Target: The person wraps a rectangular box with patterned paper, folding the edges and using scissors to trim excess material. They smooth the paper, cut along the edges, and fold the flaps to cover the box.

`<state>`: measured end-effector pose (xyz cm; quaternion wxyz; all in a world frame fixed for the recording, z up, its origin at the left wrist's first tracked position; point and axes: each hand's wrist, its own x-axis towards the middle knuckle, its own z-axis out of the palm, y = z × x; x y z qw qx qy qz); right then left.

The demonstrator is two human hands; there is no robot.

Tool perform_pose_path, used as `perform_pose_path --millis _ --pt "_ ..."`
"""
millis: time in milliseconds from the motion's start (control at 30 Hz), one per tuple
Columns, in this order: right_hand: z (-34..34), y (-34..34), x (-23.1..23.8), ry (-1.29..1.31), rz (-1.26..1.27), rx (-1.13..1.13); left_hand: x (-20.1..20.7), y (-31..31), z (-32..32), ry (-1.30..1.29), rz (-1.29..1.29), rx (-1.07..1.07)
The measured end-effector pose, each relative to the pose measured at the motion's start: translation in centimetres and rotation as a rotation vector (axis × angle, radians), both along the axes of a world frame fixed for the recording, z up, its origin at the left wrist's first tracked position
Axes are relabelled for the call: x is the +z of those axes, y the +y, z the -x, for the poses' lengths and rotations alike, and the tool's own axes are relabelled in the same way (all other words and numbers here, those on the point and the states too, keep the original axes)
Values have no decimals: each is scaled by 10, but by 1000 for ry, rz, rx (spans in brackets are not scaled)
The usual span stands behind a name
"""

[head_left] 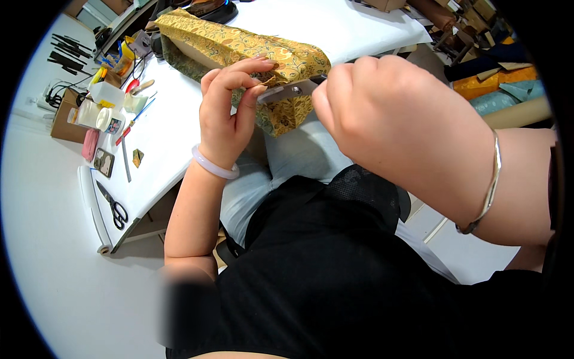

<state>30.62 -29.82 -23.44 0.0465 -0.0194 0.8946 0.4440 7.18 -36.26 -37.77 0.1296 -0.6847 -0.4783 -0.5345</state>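
Observation:
A long box-like piece covered in yellow floral patterned fabric (pixel 239 45) lies across the near edge of the table, its near end over my lap. My left hand (pixel 230 99) pinches a loose fold of that fabric between thumb and fingers at the corner. Closed around a pair of scissors (pixel 286 91) is my right hand (pixel 382 107), which hides the handles. The metal blades point left and meet the fabric right beside my left fingertips. Whether the blades are parted I cannot tell.
On the white-covered table (pixel 164 119) at left are black-handled scissors (pixel 113 205), a phone (pixel 104 162), a pink pouch (pixel 90 144), a white jar (pixel 110 121) and a patterned scrap (pixel 137 157). A white roll (pixel 92 206) edges the table. Fabric rolls (pixel 508 110) lie at right.

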Motion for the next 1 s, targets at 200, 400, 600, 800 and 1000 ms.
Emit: perform_pose_path --millis 200,400,600,800,1000 --pt "-23 38 28 152 581 73 5 -10 7 -146 83 -71" --pt "-113 140 64 255 1527 -691 20 -11 5 -319 230 -230" --pt "-37 248 -70 704 1344 -636 29 -24 0 -120 281 12" --pt "90 273 -167 730 1104 -648 31 -26 -1 -53 254 55" --pt "160 276 -130 337 1284 -863 32 -28 -2 -179 297 -40"
